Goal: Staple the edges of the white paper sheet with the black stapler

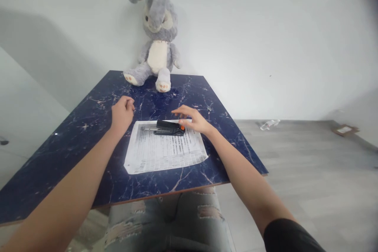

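Observation:
A black stapler (170, 128) with an orange part at its right end lies on a printed sheet of paper (165, 153). A thin light metal part sticks out on the stapler's left. My right hand (193, 119) is over the stapler's right end, fingers apart, with the thumb close to the orange part; whether it touches cannot be made out. My left hand (122, 111) is closed beside the paper's upper left corner, its fingers curled under. What lies inside those fingers, if anything, is hidden.
A grey plush rabbit (158, 55) sits at the far edge of the dark blue marbled table (73, 141), against the white wall. On the floor to the right are a clear plastic item (269, 125) and a brown flat object (345, 129). The table's near edge is at my legs.

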`<state>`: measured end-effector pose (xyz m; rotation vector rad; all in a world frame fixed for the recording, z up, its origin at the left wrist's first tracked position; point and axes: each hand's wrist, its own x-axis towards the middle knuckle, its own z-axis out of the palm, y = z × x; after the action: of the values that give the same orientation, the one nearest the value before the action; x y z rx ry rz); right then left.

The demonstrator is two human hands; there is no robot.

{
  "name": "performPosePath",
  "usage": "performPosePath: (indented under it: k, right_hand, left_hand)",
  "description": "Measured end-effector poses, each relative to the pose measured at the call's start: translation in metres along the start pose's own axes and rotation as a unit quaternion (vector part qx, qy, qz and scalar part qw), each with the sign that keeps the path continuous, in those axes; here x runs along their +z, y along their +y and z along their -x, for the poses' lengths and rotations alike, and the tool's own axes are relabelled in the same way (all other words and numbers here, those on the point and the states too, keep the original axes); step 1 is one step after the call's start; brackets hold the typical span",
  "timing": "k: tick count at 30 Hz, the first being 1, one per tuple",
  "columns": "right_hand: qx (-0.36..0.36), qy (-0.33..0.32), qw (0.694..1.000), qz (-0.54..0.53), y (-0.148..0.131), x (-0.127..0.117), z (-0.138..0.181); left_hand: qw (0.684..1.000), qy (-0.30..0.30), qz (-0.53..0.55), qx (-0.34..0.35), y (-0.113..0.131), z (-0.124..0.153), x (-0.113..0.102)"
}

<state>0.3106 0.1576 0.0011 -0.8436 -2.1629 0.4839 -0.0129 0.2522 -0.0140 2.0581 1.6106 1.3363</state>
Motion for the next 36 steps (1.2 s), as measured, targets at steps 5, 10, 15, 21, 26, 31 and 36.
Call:
performPosePath:
  k: [5,10,15,21,26,31,36]
  right_hand:
    - [-0.007,-0.107,0.994,0.039,-0.005,0.025,-0.004]
    - [0.036,-0.117,0.991,0.047,-0.002,0.033,-0.003]
    - [0.050,-0.120,0.991,0.039,-0.005,0.031,-0.002]
    - [0.062,-0.082,0.993,0.053,-0.003,0.030,-0.001]
    - [0.070,-0.039,0.994,0.074,0.003,0.030,0.001]
    - [0.067,-0.035,0.994,0.079,0.007,0.031,0.001]
    - [0.071,-0.029,0.993,0.084,0.006,0.030,0.000]
  left_hand:
    - [0.992,-0.087,0.069,0.051,0.021,0.013,0.007]
    - [0.963,-0.176,0.179,0.095,0.017,0.014,0.008]
    - [0.930,-0.280,0.216,0.096,0.013,0.014,-0.005]
    - [0.899,-0.372,0.218,0.081,0.021,0.023,-0.002]
    - [0.909,-0.343,0.215,0.099,0.026,0.028,0.012]
    - [0.925,-0.322,0.168,0.112,0.020,0.031,0.026]
    - [0.919,-0.351,0.130,0.125,0.021,0.034,0.029]
